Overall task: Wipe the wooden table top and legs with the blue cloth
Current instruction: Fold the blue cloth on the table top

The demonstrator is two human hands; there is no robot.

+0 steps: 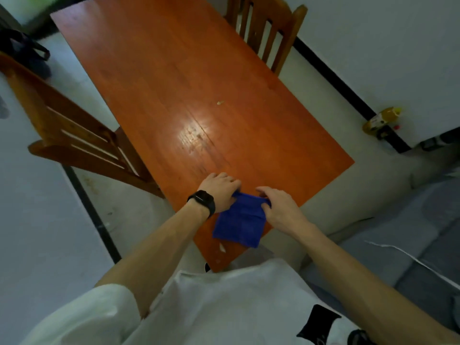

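Two bare hands — left hand [220,191] and right hand [280,207] — pinch the far corners of the folded blue cloth [239,224], lying at six o'clock on the orange-brown wooden table top [189,95]. Wiping looks unstarted — next, press flat and sweep toward twelve.

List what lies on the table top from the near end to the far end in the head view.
White scrap → blue cloth, held by left hand and right hand → glare patch → small yellowish crumb → far edge of the wooden table.
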